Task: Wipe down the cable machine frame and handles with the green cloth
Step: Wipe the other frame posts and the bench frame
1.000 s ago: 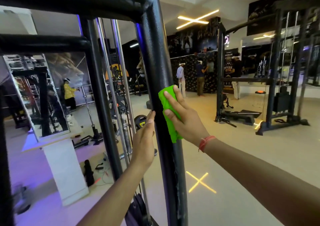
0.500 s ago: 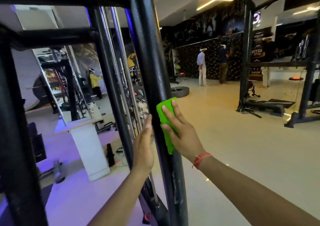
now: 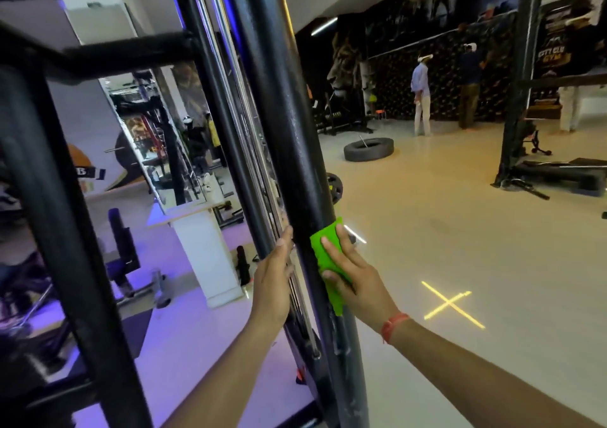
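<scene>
- Right hand [image 3: 356, 274] flat against green cloth [image 3: 325, 256], pressing it onto black upright post [image 3: 295, 131].
- Left hand [image 3: 272, 283] just left of the post, fingers straight, resting beside chrome guide rods [image 3: 230, 99].
- Red wristband [image 3: 394, 325] just behind right hand.
- Yellow cross of light [image 3: 451, 304] on floor, right of right hand.
- Tyre [image 3: 368, 150] far beyond both hands.

The post [image 3: 289, 125] runs off the frame top and bottom, so neither end shows. Most of the cloth [image 3: 323, 250] sits under the right hand [image 3: 354, 276], only the edges peeking out. The left hand's [image 3: 272, 283] fingertips tuck behind the post, can't tell how they curl. Both forearms are cut off at the bottom edge. The near bar [image 3: 62, 230] is pure blur. The two people [image 3: 422, 95] by the far wall are too small to make out.
</scene>
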A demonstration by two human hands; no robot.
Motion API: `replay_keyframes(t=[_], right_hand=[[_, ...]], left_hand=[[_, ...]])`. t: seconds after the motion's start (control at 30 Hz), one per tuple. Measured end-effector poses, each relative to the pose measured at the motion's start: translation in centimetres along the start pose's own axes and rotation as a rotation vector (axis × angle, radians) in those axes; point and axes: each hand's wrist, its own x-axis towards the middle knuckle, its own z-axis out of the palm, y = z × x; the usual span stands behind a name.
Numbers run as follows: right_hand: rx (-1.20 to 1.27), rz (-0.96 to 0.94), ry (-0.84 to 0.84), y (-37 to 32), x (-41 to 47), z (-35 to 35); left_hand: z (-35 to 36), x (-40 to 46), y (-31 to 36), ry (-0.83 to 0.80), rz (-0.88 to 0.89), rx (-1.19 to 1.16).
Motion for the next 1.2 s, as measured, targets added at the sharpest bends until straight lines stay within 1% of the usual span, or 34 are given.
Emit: replay_keyframes(t=[0.07, 0.17, 0.23, 0.3, 0.37, 0.4, 0.43, 0.57, 0.6, 0.73, 0.77, 0.8, 0.9, 0.93, 1.03, 1.1, 1.13, 1.2], right_hand=[[0.076, 0.040, 0.039, 0.4, -0.9, -0.1], [0.097, 0.035, 0.156, -0.7, 2.5, -1.1], [-0.025, -0.075, 0.138, -0.8, 2.9, -0.8], [-0.155, -0.153, 0.042, 0.9, 0.0, 0.4], [-0.184, -0.101, -0.075, 2.5, -4.7, 1.4], [-0.182, -0.078, -0.114, 3.0, -6.4, 1.7], [-0.190, -0.063, -0.116, 3.1, -7.1, 1.9], [-0.105, -0.019, 0.097, 1.7, -3.3, 1.8], [-0.084, -0.002, 0.107, 1.5, -2.9, 1.8], [-0.109, 0.065, -0.038, 3.0, -7.7, 2.0], [-0.122, 0.068, -0.050, 3.4, -8.8, 2.0], [-0.134, 0.071, -0.034, 3.4, -8.9, 2.0], [-0.122, 0.090, 0.105, 2.8, -6.6, 2.2], [-0.115, 0.090, 0.125, 2.7, -6.1, 2.3], [-0.200, 0.077, 0.055, 3.8, -8.4, 2.9], [-0.236, 0.117, -0.016, 4.8, -11.2, 3.2], [-0.245, 0.130, -0.023, 4.9, -11.9, 3.3], [-0.225, 0.133, 0.039, 4.2, -11.0, 3.4]], left_hand=[[0.1, -0.7, -0.9, 0.016, -0.036, 0.005], [0.6, -1.3, -2.0, 0.049, -0.083, -0.006], [0.9, -1.7, -2.6, 0.072, -0.092, -0.018], [1.2, -2.2, -2.8, 0.084, -0.117, -0.034], [1.3, -2.9, -3.2, 0.093, -0.150, -0.061], [1.2, -3.2, -3.4, 0.094, -0.157, -0.066], [1.2, -3.5, -3.7, 0.091, -0.170, -0.063], [1.4, -4.2, -5.0, 0.098, -0.243, -0.044], [1.4, -4.3, -5.3, 0.106, -0.254, -0.034], [1.4, -4.8, -6.2, 0.099, -0.279, -0.060], [1.4, -4.9, -6.4, 0.097, -0.288, -0.063], [1.5, -5.1, -6.6, 0.095, -0.294, -0.064], [1.8, -5.5, -7.1, 0.088, -0.282, -0.030], [1.9, -5.6, -7.2, 0.088, -0.275, -0.021], [1.6, -5.5, -7.8, 0.093, -0.283, -0.008], [1.2, -5.5, -8.4, 0.077, -0.293, 0.004], [1.1, -5.6, -8.7, 0.070, -0.293, 0.013], [1.0, -5.7, -9.4, 0.070, -0.292, 0.031]])
